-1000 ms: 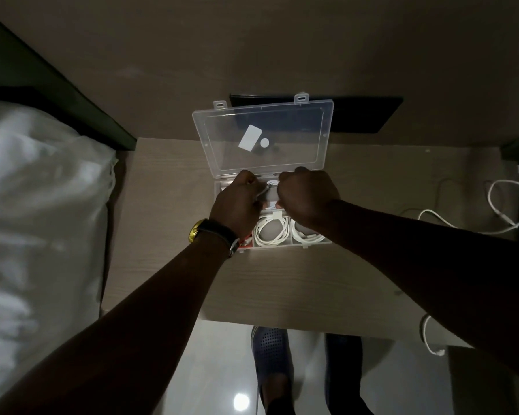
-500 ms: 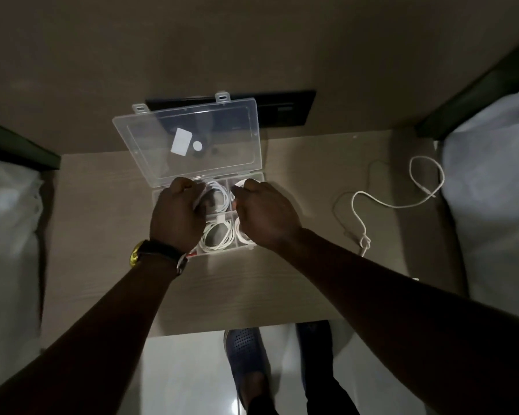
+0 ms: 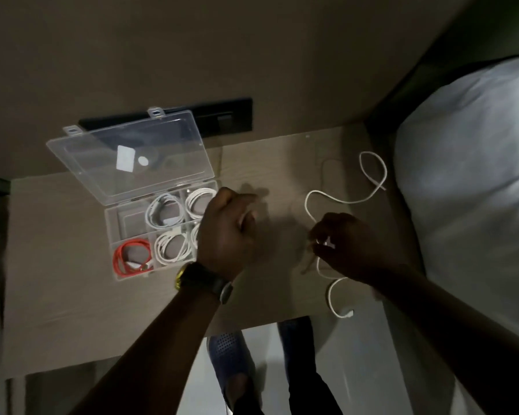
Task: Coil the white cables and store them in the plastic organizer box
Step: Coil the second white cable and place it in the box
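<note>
Two hands are over the table (image 3: pixel 72 295). Left hand (image 3: pixel 226 232) is curled in a loose fist, knuckles up, beside the right edge of the open box (image 3: pixel 114 223) — nothing visibly held in it, and it hides the box's right side. Right hand (image 3: pixel 352 245) reaches further right, fingers bent down and pinching the loose cable (image 3: pixel 339 200), which lies uncoiled on the table. Coiled white cables (image 3: pixel 165 214) and a red cable (image 3: pixel 132 256) sit in separate compartments.
</note>
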A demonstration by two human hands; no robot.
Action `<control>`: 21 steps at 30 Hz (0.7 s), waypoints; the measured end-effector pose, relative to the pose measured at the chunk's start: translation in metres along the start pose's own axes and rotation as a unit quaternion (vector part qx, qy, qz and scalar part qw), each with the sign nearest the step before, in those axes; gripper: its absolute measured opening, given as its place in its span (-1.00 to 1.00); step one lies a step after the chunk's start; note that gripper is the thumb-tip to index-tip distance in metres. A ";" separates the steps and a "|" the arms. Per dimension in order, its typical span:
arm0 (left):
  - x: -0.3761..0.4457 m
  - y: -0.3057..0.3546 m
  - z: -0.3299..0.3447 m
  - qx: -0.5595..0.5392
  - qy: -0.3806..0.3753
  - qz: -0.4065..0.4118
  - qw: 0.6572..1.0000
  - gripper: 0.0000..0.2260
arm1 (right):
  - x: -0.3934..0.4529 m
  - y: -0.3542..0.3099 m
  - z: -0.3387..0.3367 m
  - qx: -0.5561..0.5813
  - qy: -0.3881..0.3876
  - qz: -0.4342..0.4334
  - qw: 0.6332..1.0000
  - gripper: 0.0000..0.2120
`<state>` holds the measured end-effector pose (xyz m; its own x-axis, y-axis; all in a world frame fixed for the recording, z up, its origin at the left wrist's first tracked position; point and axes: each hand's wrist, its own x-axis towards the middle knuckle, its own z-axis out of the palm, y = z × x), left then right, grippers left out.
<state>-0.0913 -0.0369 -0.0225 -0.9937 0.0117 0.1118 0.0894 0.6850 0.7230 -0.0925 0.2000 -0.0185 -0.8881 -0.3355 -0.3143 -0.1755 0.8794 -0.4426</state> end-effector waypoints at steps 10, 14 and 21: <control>-0.020 0.048 0.072 -0.008 -0.089 -0.029 0.996 -0.80 | -0.033 0.049 0.025 -0.100 -0.221 0.066 0.968 -0.58; -0.021 0.046 0.085 -0.069 -0.132 -0.141 0.979 -0.88 | -0.014 0.050 0.010 0.063 -0.069 0.052 0.994 -0.92; -0.019 0.054 0.097 -0.328 -0.191 -0.402 0.833 -0.60 | 0.027 0.040 -0.015 0.512 0.080 0.192 0.833 -0.83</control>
<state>-0.0741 0.0709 -0.0515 -0.6884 0.0570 -0.7231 -0.7222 0.0394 0.6906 -0.1300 0.2309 -0.0325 -0.8545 0.0262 -0.5187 0.5172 0.1346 -0.8452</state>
